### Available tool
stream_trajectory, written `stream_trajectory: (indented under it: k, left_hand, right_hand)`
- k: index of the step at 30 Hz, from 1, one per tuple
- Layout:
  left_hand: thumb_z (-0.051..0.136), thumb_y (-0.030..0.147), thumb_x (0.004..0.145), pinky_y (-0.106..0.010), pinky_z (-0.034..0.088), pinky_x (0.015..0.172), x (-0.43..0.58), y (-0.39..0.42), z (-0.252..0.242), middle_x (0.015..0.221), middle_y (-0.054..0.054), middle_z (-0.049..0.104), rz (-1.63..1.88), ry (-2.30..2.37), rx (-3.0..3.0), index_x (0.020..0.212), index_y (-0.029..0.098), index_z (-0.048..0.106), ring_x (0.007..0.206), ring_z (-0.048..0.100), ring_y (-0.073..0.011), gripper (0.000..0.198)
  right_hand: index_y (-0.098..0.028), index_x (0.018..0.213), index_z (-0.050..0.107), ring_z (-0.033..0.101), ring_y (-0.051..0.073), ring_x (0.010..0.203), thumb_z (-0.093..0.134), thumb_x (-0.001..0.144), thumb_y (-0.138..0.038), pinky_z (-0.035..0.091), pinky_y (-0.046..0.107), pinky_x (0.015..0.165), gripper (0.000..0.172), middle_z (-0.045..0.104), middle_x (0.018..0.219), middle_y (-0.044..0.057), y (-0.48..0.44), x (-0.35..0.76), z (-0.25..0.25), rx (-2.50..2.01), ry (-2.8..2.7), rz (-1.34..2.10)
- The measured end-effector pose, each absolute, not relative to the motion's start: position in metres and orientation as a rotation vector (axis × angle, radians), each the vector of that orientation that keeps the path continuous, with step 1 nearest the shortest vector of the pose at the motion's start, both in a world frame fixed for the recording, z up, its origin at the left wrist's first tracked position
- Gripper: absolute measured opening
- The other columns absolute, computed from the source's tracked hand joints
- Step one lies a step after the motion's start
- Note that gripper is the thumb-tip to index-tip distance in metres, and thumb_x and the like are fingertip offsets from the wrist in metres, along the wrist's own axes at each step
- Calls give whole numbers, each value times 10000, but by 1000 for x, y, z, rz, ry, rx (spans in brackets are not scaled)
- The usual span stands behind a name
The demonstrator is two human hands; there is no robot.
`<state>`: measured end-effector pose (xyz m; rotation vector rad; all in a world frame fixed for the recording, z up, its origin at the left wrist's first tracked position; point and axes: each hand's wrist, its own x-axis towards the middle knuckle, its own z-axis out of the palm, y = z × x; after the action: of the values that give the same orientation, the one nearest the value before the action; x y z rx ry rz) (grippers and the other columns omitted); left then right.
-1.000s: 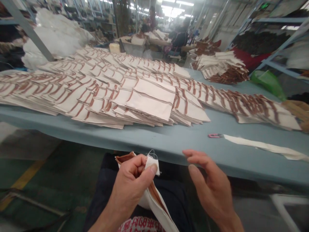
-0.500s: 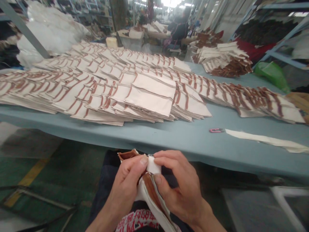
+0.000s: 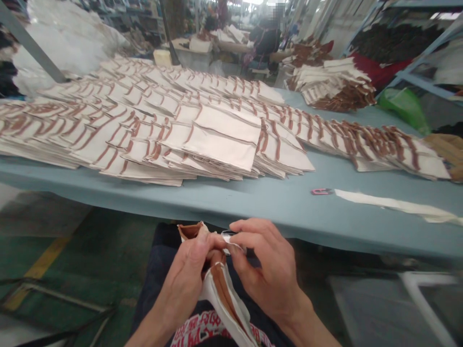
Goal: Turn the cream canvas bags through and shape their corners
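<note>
- Head view: your left hand point(image 3: 190, 272) sits just below the near edge of the tabletop point(image 3: 253, 205), over your lap. The forearm comes up from the bottom of the frame, the wrist is bent inward and the back of the hand faces the camera.
- Your left hand is clenched on the cloth piece point(image 3: 222, 299), a cream panel with brown trim. The thumb and forefinger pinch its upper end, and the rest of the piece hangs down from the tabletop's edge toward your lap.
- Your right hand point(image 3: 269, 277) meets it from the other side, also below the tabletop's near edge. The fingers are curled and the knuckles are raised.
- Your right thumb and forefinger grasp the white corner point(image 3: 228, 238) at the top of the cloth piece, and the fingertips of the two hands touch there.
- On the tabletop, overlapping stacks of cream panels point(image 3: 217, 144) with brown strips cover the left and middle.
- On the tabletop's right part, a small pink clip point(image 3: 321, 191) lies near the front edge. A long white strip point(image 3: 394, 207) touches it and runs on to the right.
- Beyond the tabletop's far end, another person point(image 3: 265, 38) is at a separate pile of fabric.
</note>
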<state>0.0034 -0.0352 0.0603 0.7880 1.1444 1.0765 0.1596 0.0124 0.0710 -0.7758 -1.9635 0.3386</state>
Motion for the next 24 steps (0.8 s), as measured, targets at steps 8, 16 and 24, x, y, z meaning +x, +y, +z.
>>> stream_trajectory:
  k: [8,16,24]
  left_hand:
    - [739,399,818,-214,320,538,-5,-47,54,671,48,486,1056,1024,840,817,201,544,588,381,-113,278]
    - [607,241,804,-226,301,529,-16,-53,62,667,45,450,848,1193,1241,685,201,469,586,351,-110,186]
    - [557,401,974,-256,429,687,-34,-67,37,814,-38,671,692,1244,1184,863,141,681,730,558,-167,309]
  right_hand:
    - [-201,872,686,681,159,780,605,982,-245,537,262,723,144,738,867,27,4,160,56,-1013,-1488,1189]
    - [-196,792,567,495,98,509,661,944,-489,433,214,539,343,583,580,-47,-2,149,36,-1067,-1129,1569]
    - [-188,783,549,314,65,454,663,909,-625,277,199,468,468,444,511,-90,-26,139,4,-1192,-1092,1776]
